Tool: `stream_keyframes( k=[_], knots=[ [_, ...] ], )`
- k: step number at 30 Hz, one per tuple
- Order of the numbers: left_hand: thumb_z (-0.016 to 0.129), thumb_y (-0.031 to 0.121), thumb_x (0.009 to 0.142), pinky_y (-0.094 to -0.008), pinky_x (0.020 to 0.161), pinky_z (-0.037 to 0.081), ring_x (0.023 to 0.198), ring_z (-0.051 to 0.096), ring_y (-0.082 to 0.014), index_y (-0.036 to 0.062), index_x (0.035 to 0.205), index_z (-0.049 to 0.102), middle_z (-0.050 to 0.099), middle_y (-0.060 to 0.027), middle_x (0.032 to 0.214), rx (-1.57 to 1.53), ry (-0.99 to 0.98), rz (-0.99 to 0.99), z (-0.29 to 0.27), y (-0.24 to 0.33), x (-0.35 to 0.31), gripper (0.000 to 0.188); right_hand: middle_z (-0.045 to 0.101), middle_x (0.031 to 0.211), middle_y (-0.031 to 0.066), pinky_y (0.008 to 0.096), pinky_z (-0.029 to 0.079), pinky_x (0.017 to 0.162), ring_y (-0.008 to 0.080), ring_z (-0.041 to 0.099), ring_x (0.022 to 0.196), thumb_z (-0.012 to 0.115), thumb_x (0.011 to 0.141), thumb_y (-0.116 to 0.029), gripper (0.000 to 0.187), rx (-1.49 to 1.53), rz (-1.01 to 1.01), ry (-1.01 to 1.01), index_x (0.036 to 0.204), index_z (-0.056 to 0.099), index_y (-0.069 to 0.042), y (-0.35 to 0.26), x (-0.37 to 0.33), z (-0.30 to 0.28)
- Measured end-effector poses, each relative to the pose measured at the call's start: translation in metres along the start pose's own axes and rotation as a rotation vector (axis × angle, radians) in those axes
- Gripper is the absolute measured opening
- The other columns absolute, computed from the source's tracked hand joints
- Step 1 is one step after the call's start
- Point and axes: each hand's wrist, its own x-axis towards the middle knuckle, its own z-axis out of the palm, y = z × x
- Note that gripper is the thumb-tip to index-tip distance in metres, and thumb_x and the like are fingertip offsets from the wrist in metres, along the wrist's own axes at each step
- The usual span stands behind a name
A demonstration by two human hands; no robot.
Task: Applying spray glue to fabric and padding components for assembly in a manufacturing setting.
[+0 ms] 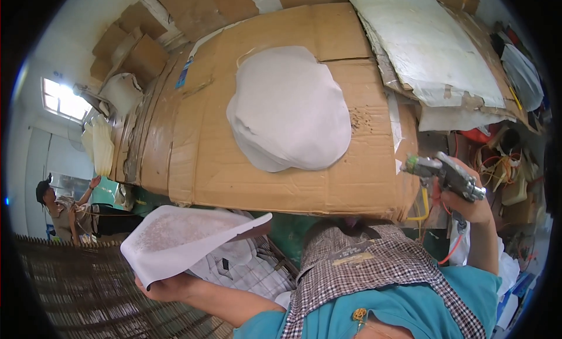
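My left hand grips a pale, bent sheet from beneath, near its lower left corner. The sheet curves upward at the edges, and its upper face has a mottled, brownish patch. On the right, my right hand is wrapped round a metal spray gun, whose nozzle end points left toward the table. A red hose runs down below the gun. Between the hands, farther off, a loose stack of pale, rounded flat pieces lies on the cardboard-covered table. Neither hand touches that stack.
White-coated sheets cover a surface at the far right. Cluttered shelves with tangled cords stand beyond my right hand. A slatted mat and a checked cloth lie at lower left. Another person is at far left.
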Motion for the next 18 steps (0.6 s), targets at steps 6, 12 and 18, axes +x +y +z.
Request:
stream_keyframes(
  k=[6,12,18],
  knots=[
    [0.063,0.013,0.081,-0.0315,0.069,0.049,0.077,0.059,-0.0174,-0.0075,0.092,0.056,0.062,-0.0156,0.091,-0.11,-0.021,-0.04,0.007,0.003,-0.003,0.024,0.057,0.078,0.0068,0.0278,0.046,0.064,0.0144,0.056,0.068,0.062,0.077,-0.016,0.043,0.021,-0.118,0.217,0.113,0.048,0.001,-0.001,0.023,0.013],
    [0.063,0.009,0.081,-0.0319,0.07,0.049,0.078,0.059,-0.0178,-0.0079,0.092,0.056,0.061,-0.0165,0.092,-0.156,-0.058,-0.072,0.015,0.011,-0.005,0.022,0.057,0.078,0.0058,0.0275,0.046,0.065,0.014,0.056,0.07,0.057,0.082,-0.013,0.018,-0.071,-0.109,0.304,0.092,0.054,0.001,0.012,0.005,-0.008],
    [0.065,0.012,0.079,-0.0312,0.066,0.049,0.074,0.058,-0.0177,-0.0085,0.09,0.054,0.061,-0.0165,0.087,-0.141,0.021,-0.088,0.023,0.017,-0.007,0.025,0.056,0.078,0.0044,0.0251,0.046,0.062,0.0114,0.055,0.067,0.061,0.076,-0.01,0.048,-0.054,-0.027,0.271,0.12,0.044,0.0,0.009,-0.023,-0.013]
  ],
)
